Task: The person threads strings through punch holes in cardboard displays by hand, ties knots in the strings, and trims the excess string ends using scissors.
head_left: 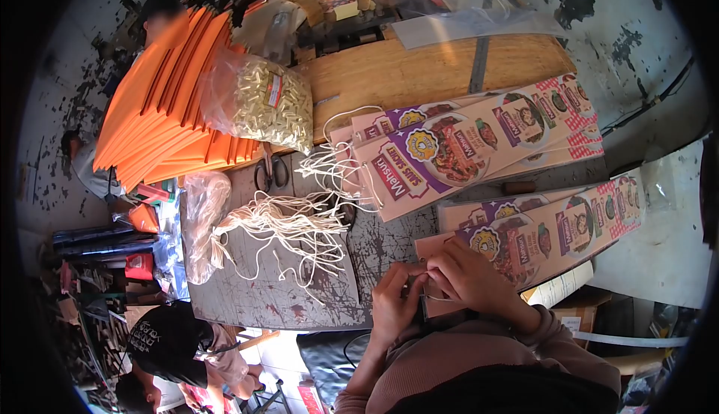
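While white cords (288, 223) lie nearby, both hands (463, 270) meet at printed cards (533, 249).

Moderate light covers the bench (247, 294); the floor (281, 354) glares near white at seven o'clock, and a plastic sheet (479, 28) shines at one. Printed cards (524, 249) at four look fairly sharp; a head (161, 15) at ten is blurred. Fisheye bending ends in black corners.

Two piles of printed cards (468, 144) (538, 236), one ruler (479, 65), one pair of scissors (269, 164).
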Demonstrator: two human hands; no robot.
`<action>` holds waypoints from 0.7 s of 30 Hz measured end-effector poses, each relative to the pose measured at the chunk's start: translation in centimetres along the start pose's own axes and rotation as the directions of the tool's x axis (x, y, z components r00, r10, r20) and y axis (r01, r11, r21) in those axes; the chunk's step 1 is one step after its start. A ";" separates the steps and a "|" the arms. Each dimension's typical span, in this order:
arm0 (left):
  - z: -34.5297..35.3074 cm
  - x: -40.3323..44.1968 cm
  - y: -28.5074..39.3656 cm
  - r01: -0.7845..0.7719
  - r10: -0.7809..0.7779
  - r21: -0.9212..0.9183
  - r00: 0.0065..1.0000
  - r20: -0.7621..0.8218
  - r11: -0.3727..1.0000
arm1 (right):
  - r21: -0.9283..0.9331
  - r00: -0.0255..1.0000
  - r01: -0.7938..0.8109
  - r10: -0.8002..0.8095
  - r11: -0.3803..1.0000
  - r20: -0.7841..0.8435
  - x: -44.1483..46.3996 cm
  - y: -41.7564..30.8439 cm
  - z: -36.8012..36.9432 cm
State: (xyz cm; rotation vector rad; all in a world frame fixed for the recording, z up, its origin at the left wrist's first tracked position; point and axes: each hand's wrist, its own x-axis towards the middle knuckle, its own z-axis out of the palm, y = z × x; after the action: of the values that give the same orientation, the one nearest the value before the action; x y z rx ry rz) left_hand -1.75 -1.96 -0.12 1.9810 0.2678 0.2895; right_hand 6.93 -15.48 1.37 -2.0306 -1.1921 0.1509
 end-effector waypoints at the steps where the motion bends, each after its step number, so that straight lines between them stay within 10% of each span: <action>1: 0.0 -0.1 -0.1 0.000 0.000 0.000 1.000 -0.001 1.000 | 0.000 1.000 0.001 -0.001 1.000 0.000 -0.1 0.0 0.0; 21: -0.2 -0.2 -0.6 0.154 -0.154 0.008 0.988 0.019 0.988 | 0.028 0.998 0.056 -0.055 0.998 -0.042 0.1 0.3 -0.7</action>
State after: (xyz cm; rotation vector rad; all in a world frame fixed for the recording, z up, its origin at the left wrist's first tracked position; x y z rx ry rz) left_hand -2.07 -1.60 -0.55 1.9557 0.4080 0.1702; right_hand 7.50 -15.89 1.66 -1.9640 -1.2129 0.0983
